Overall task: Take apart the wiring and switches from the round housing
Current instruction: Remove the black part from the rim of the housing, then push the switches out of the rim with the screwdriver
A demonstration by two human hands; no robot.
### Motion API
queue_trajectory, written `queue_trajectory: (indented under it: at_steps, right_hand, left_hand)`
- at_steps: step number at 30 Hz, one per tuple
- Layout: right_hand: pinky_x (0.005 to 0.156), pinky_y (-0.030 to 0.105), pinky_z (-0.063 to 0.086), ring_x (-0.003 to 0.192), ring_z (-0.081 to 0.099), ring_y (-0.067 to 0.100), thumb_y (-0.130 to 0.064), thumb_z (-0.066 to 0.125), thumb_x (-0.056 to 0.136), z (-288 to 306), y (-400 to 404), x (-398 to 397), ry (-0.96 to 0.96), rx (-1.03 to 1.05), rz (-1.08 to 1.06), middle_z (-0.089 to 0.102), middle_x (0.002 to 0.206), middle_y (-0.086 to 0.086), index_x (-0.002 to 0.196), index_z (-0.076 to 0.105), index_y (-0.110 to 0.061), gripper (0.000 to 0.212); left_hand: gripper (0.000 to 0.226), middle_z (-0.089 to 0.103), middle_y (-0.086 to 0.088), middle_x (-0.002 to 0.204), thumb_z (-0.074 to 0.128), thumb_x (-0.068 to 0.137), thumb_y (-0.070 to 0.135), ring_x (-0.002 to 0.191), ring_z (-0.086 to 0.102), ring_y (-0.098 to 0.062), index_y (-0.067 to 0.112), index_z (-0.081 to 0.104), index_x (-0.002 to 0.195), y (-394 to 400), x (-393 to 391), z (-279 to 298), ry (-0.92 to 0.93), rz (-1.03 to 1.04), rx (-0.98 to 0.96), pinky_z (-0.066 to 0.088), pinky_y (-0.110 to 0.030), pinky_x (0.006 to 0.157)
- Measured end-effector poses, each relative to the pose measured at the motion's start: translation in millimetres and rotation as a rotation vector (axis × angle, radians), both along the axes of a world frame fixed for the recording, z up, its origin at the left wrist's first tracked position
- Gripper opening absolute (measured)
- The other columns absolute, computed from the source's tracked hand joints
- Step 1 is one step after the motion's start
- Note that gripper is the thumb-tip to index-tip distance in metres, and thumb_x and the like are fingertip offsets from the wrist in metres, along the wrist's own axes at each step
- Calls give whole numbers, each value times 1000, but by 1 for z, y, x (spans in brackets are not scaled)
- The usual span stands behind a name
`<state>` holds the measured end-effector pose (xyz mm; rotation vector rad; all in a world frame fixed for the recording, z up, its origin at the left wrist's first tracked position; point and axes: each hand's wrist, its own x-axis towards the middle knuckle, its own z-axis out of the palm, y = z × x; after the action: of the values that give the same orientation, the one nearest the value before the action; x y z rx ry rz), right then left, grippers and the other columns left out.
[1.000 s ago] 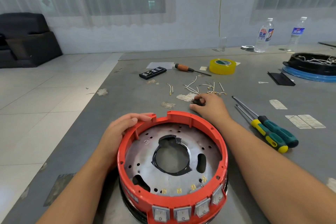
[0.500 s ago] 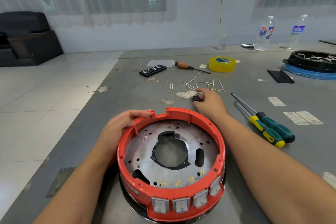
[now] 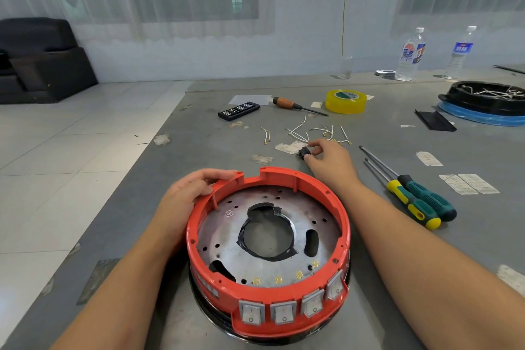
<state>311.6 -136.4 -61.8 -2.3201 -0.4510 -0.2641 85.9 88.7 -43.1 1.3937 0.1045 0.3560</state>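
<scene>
Risk lies in the small black part (image 3: 305, 153) pinched by the right hand (image 3: 331, 163) scattering cut wires (image 3: 312, 133) just beyond it, while the left hand (image 3: 186, 196) grips the red housing (image 3: 268, 236) rim.

Housing (image 3: 267, 236) front-centre on table (image 3: 369, 307); screwdrivers (image 3: 412, 196) right; wires (image 3: 315, 133) behind (tape (image 3: 345, 101) farther).

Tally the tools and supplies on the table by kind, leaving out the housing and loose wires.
Screwdrivers: 3 (orange-handled, yellow-handled, green-handled)
Water bottles: 2 (nearer, farther)
Yellow tape roll: 1
Black bit case: 1
Total: 7
</scene>
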Motion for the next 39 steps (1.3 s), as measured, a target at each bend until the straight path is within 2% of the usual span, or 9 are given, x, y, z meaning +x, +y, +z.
queue_trajectory:
  at_steps: [6,11,16,21,24,27,31,35,39]
  right_hand:
    - [74,6,45,88,61,-3,-30,67,95,13,-13,-44,28,296,93,67,116,-5,121,68,-23,27]
    - [99,45,52,107,67,15,-42,55,102,18,-25,-93,111,475,296,68,117,0,122,68,-31,27]
    - [113,34,39,143,42,16,-72,45,93,13,-57,-133,-7,349,680,42,152,-7,139,57,-30,64]
    - [121,39,30,153,23,13,-72,58,86,13,-66,-139,-117,17,813,20,165,-10,139,55,-36,64]
    - [121,44,31,152,23,11,-69,57,88,13,-63,-136,-121,2,771,21,164,-12,140,54,-38,60]
    - [122,46,29,152,22,7,-66,56,91,10,-61,-126,-139,-7,733,21,165,-12,143,51,-36,60]
    - [124,42,25,152,16,-1,-67,53,93,8,-59,-121,-110,-4,677,15,166,-21,151,41,-39,66]
    - [122,31,21,152,14,-3,-71,45,94,11,-63,-125,-96,-21,642,13,166,-23,155,31,-44,69]
    - [110,36,40,135,47,15,-57,42,99,26,-77,-116,-257,-99,296,52,143,-3,135,62,-28,50]
  left_hand:
    - [42,77,-13,118,45,90,-10,94,76,-27,7,78,110,3,-2,5,22,58,-11,63,-29,73]
    - [36,78,-6,119,53,92,-11,91,76,-23,11,79,105,9,-3,4,11,151,-68,65,-32,76]
    - [33,78,-1,119,58,92,-12,96,76,-16,11,77,107,15,-1,3,-7,237,-69,64,-30,82]
    - [29,79,0,116,65,93,-6,105,75,-19,17,78,104,14,-7,8,1,339,2,62,-37,92]
    - [29,79,4,110,59,96,4,98,68,-6,25,79,96,7,-17,18,-79,460,208,55,-30,92]
    - [26,76,19,102,54,94,25,104,60,8,33,79,95,-11,-35,29,-159,409,658,42,-10,92]
    - [32,72,18,114,50,96,37,135,51,-12,24,78,104,-44,-71,12,-283,203,1142,32,-37,116]
    - [37,66,15,123,49,95,40,141,47,-16,25,70,122,-64,-81,-10,-229,215,1272,22,-50,124]
    - [39,66,14,129,48,100,45,142,45,-19,28,69,128,-64,-65,-14,-216,263,1302,19,-37,122]
